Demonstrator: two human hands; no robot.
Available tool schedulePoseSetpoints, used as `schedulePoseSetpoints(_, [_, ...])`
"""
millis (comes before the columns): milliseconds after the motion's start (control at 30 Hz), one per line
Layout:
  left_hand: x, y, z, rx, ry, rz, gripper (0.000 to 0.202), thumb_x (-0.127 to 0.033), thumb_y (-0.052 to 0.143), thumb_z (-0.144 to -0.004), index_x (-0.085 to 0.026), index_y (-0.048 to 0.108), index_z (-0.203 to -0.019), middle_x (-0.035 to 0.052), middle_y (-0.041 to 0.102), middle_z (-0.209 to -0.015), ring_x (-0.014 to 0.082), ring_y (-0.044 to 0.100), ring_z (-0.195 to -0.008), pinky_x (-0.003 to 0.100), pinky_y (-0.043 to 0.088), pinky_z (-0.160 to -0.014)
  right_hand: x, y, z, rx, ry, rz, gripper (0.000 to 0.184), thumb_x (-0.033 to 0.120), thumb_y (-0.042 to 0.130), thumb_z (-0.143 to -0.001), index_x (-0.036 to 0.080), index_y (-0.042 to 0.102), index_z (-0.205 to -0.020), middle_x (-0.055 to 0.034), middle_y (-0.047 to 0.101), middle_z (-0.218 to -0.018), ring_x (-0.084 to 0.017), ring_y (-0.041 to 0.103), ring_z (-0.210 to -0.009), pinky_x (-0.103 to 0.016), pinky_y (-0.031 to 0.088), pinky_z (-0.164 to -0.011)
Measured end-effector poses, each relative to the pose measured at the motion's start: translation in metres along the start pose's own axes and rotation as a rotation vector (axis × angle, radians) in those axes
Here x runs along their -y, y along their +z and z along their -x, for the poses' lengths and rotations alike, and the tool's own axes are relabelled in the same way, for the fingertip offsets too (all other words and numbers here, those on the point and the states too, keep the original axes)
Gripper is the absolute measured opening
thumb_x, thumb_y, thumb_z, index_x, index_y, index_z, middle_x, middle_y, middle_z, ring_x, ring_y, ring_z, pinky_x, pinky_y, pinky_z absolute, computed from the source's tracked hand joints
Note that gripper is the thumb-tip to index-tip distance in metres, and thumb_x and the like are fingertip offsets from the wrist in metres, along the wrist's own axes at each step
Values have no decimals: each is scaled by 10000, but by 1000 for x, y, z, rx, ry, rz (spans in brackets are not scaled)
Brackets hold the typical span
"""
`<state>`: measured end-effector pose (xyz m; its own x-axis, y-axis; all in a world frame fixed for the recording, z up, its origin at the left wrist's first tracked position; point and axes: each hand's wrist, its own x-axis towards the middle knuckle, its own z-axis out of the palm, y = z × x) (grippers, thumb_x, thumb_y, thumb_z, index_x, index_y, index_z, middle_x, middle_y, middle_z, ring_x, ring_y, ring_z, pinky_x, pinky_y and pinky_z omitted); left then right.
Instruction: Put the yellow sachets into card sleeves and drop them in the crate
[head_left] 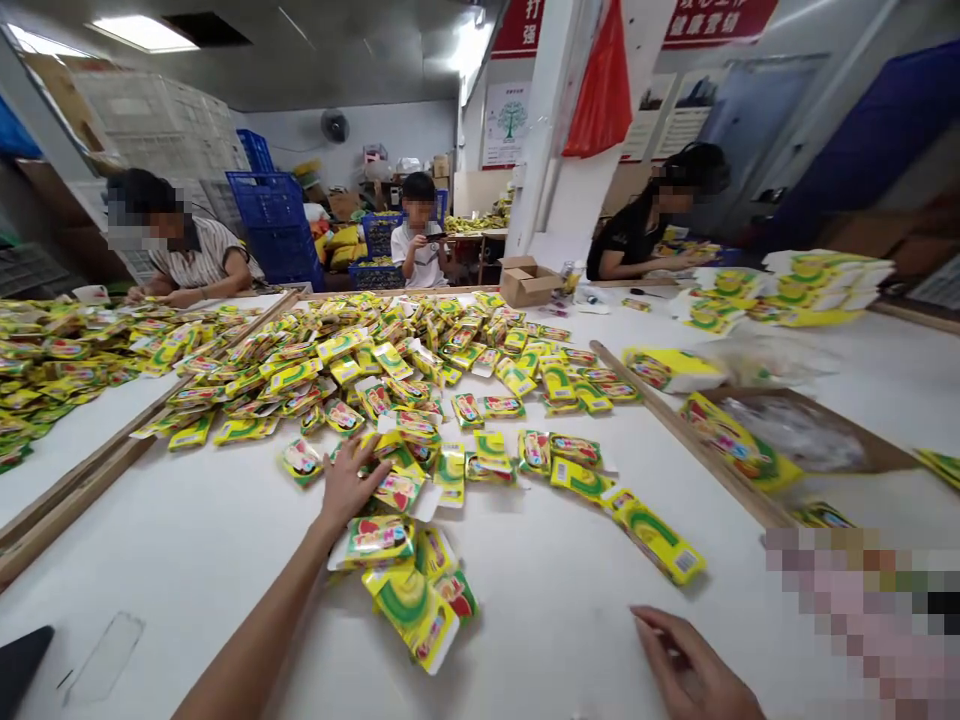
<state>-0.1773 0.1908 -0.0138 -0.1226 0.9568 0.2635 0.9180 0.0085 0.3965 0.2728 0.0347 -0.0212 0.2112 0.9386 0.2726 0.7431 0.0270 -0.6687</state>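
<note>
My left hand (351, 482) lies with spread fingers on the near edge of a heap of small yellow-green packets (397, 487), touching a few of them. Just below it, a loose cluster of packets (409, 600) rests on the white table, some overlapping. At the lower right my right hand (694, 665) hovers over or rests on the tabletop, fingers loosely bent and nothing visible in them. The closest packet to it is a yellow one (660, 540) at the end of a short row. The large heap of packets (360, 370) spreads behind my left hand.
Wooden strips (675, 430) divide the white table (547, 590). To the right are stacked yellow packs (817, 285) and a tray of clear plastic bags (795, 435). A small cardboard box (529, 282) stands at the back. Other people sit beyond the table. A dark flat object (22, 665) lies lower left.
</note>
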Motion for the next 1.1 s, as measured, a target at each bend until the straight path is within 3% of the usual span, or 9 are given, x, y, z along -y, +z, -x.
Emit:
schedulePoseSetpoints(100, [-58, 16, 12, 32, -2, 56, 550, -564, 464, -858, -362, 429, -1369, 98, 435, -1412, 357, 283, -1363, 659, 99, -1078, 33, 7, 3, 34, -45, -107, 303, 483, 500, -845, 227, 659, -878, -51, 706, -855, -192, 661, -719, -265, 549, -665])
schedulePoseSetpoints(200, [-94, 14, 23, 36, 21, 150, 536, -523, 463, -876, -335, 423, -1376, 105, 422, -1413, 347, 278, -1368, 656, 94, -1084, 69, 17, 12, 149, -112, -195, 271, 417, 459, -898, 218, 643, -894, -61, 685, -886, -194, 646, -780, -278, 529, -707])
schedulePoseSetpoints(367, [-103, -28, 61, -120, 130, 341, 488, -418, 474, -898, -248, 434, -1353, 111, 441, -1375, 275, 377, -1312, 491, 300, -1088, 110, 24, 37, 286, -175, -145, 214, 387, 509, -892, 223, 612, -801, -63, 633, -866, -235, 599, -860, -346, 477, -767])
schedulePoseSetpoints(500, [-100, -48, 117, -60, 227, 370, 448, -353, 510, -880, -242, 447, -1310, 104, 476, -1328, 266, 410, -1280, 464, 347, -1067, 127, 31, 55, 351, -171, -40, 272, 472, 677, -748, 213, 596, -751, -85, 606, -888, -283, 563, -865, -393, 455, -746])
schedulePoseSetpoints(667, [-113, -43, 176, -75, 206, 335, 517, -294, 542, -858, -245, 387, -1348, 131, 433, -1364, 299, 375, -1307, 515, 337, -1058, 131, 43, 58, 348, -149, -53, 218, 330, 758, -642, 217, 583, -704, -76, 612, -872, -282, 555, -857, -380, 443, -743])
schedulePoseSetpoints(767, [-129, -44, 195, -19, 301, 335, 528, -223, 532, -847, -258, 394, -1355, 127, 385, -1428, 309, 307, -1356, 529, 296, -1080, 123, 42, 50, 336, -85, -210, 170, 276, 709, -660, 215, 551, -645, -50, 619, -785, -247, 572, -797, -343, 441, -709])
schedulePoseSetpoints(933, [-163, -37, 203, 189, 574, 398, 606, -120, 563, -758, -264, 445, -1335, 94, 466, -1405, 306, 365, -1329, 546, 216, -1115, 116, 20, 29, 563, 247, -748, 330, 493, 586, -758, 210, 481, -623, 41, 515, -494, -140, 507, -450, -251, 376, -468])
schedulePoseSetpoints(1033, [-187, -22, 196, 125, 478, 551, 472, -110, 521, -797, -256, 530, -1246, 101, 580, -1276, 281, 512, -1195, 483, 367, -1026, 115, -3, 19, 580, 299, -959, 390, 560, 557, -783, 197, 490, -655, 20, 565, -537, -126, 519, -448, -243, 375, -465])
schedulePoseSetpoints(1100, [-205, -12, 190, 103, 340, 699, 333, -172, 520, -842, -248, 571, -1162, 99, 653, -1119, 265, 593, -1047, 427, 454, -911, 110, -15, 16, 475, 253, -968, 404, 567, 524, -815, 193, 498, -662, -4, 587, -581, -135, 535, -494, -259, 410, -503])
